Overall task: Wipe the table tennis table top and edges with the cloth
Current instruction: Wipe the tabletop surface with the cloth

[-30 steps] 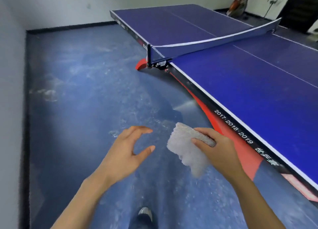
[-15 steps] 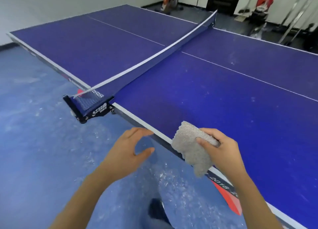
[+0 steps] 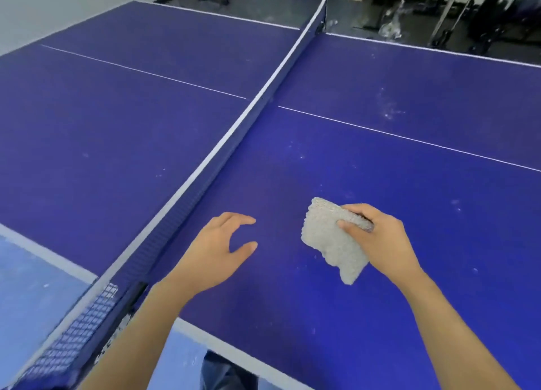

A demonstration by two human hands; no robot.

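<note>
The dark blue table tennis table (image 3: pixel 380 170) fills most of the view, its top speckled with pale dust. My right hand (image 3: pixel 377 237) grips a folded grey textured cloth (image 3: pixel 330 240) and holds it just above the near right half of the top; the cloth hangs down from my fingers. My left hand (image 3: pixel 216 252) hovers above the table beside the net, its fingers loosely curved and holding nothing. The table's white near edge (image 3: pixel 251 357) runs below my forearms.
The net (image 3: pixel 222 152) crosses the table from the near left post (image 3: pixel 87 319) to the far side. Blue floor (image 3: pixel 35 278) lies at the lower left. Gym equipment and stands (image 3: pixel 456 12) crowd the floor behind the table. My leg (image 3: pixel 219 372) shows below the edge.
I have stepped up to the table and my view has swung over its top. Both hands now hover above the near right half instead of the floor; the cloth stays in my right hand.
</note>
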